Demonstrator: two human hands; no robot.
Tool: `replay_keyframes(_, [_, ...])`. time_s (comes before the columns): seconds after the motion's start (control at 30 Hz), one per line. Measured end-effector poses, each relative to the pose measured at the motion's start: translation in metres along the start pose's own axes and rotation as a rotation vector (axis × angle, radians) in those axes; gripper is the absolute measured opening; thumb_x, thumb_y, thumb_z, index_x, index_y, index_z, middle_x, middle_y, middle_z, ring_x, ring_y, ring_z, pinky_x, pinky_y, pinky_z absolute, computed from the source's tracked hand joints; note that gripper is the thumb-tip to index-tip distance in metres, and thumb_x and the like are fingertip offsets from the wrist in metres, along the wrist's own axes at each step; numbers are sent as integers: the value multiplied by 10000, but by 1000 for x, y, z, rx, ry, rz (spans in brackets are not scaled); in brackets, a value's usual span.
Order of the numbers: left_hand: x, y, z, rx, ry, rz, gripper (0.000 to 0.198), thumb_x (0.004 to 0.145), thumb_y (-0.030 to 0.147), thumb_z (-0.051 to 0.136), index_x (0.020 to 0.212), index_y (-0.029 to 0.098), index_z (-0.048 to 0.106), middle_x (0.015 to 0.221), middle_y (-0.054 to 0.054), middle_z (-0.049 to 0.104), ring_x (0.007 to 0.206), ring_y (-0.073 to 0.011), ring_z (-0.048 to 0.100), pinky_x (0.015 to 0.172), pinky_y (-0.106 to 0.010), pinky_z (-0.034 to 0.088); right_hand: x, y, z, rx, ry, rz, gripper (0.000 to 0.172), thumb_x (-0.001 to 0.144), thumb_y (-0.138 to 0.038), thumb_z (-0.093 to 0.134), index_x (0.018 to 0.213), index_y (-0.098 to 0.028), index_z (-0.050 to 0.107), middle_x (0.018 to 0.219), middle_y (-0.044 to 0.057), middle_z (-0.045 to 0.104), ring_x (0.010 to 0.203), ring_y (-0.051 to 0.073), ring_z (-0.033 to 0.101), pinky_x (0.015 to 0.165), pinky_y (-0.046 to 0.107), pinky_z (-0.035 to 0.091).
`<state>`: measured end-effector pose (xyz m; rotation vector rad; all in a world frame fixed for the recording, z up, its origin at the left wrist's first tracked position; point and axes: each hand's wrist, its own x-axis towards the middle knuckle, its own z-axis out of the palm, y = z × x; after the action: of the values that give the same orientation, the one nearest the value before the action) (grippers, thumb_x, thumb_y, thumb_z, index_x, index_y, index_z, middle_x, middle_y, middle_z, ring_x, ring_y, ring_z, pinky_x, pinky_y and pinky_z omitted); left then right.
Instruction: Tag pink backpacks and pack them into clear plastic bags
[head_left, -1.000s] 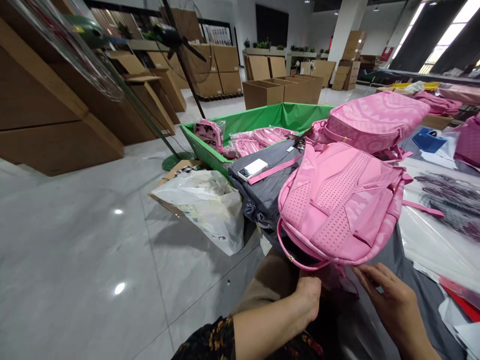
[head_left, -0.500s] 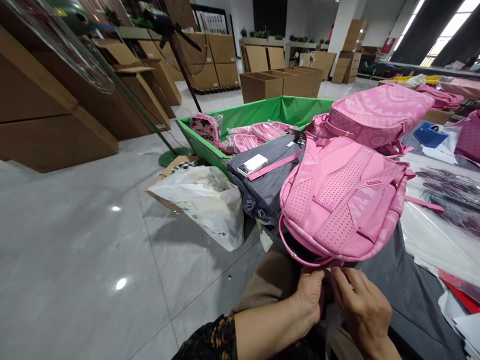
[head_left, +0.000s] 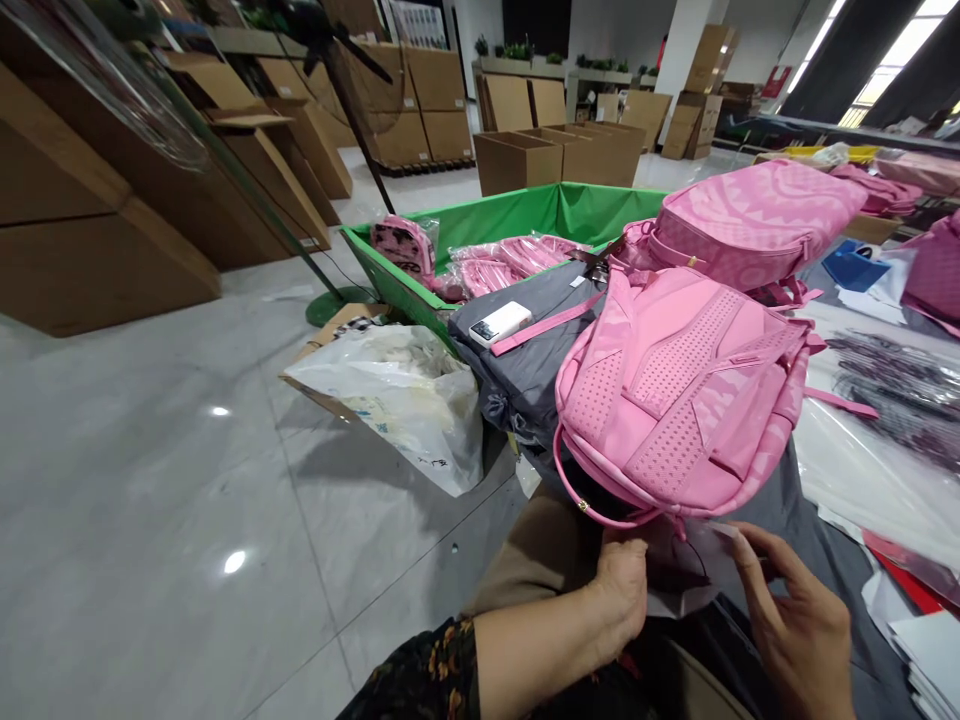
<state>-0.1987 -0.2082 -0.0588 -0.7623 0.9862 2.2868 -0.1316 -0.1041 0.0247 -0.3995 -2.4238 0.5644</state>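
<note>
A pink backpack lies on the grey cloth with its padded back and straps facing up. Its thin carry loop hangs over the near edge. Just below that edge, my left hand is closed at one side of a translucent plastic sheet, its fingertips partly hidden. My right hand pinches the sheet's other side between thumb and fingers. A thin dark line shows against the sheet, and a short pink tab hangs from the backpack above it. Whether the sheet is a bag I cannot tell.
Behind lies another pink backpack. A white phone-sized device rests on the grey cloth. The green bin holds wrapped pink items. A white plastic bag stands on the floor, near a fan stand. Clear plastic bags lie right.
My right hand has moved right, away from my left, and the translucent sheet now shows stretched between them. My left hand has barely moved. The view has shifted slightly.
</note>
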Motion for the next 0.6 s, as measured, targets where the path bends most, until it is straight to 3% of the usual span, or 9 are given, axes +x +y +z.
replay_keyframes(0.13, [-4,3,0,5,-101,-82,407,445,311,880,797,199,708,857,-60,763,900,-269,666,1021,-499,420,8,5,-2,156,-69,280,481,885,-654,567,849,-203,730,691,15,714,584,165,667,528,205,514])
replay_keyframes(0.23, [-12,16,6,28,-258,-72,447,414,358,944,774,186,742,933,-79,775,949,-270,662,1049,-479,390,10,4,2,190,-52,326,491,854,-669,587,854,-199,730,700,27,713,612,176,672,566,212,529])
replay_keyframes(0.33, [-18,23,13,25,-338,-60,456,397,376,963,759,183,763,927,-81,776,914,-257,661,1015,-451,407,10,4,5,150,-28,285,495,866,-670,572,872,-195,714,691,31,702,573,170,642,538,222,509])
replay_keyframes(0.47, [-17,20,16,11,-292,-40,472,339,290,965,752,170,769,887,-82,774,889,-247,663,980,-412,429,7,4,7,140,-8,206,438,916,-609,561,897,-194,698,702,28,703,558,166,637,553,236,506])
replay_keyframes(0.6, [-20,18,21,25,-237,-23,447,386,279,937,790,187,768,826,-62,770,834,-245,671,884,-405,487,7,-4,9,83,20,-41,278,982,-439,563,915,-200,688,710,-1,680,549,131,595,543,222,464])
